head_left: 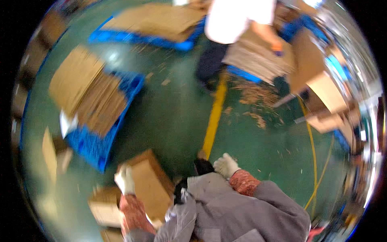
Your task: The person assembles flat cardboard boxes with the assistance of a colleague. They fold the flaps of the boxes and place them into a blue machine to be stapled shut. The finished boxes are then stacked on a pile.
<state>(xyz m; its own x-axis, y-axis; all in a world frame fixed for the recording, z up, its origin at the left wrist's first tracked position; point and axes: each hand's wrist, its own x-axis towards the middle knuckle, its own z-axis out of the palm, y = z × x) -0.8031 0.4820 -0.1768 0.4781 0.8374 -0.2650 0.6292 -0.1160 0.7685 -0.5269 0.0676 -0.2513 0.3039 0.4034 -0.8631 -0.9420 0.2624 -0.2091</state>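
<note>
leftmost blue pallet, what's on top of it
Flat brown cardboard is stacked on the blue pallet; something white shows beside it. The deck beneath the stack is hidden.

Here's the grey jacket (242,205), thick and loose! Mottled orange-red sleeves (244,182) poke out past its cuffs, off-white gloves (225,165) cap those, and there, blurred, dark footwear (203,166) just ahead of it!
</note>
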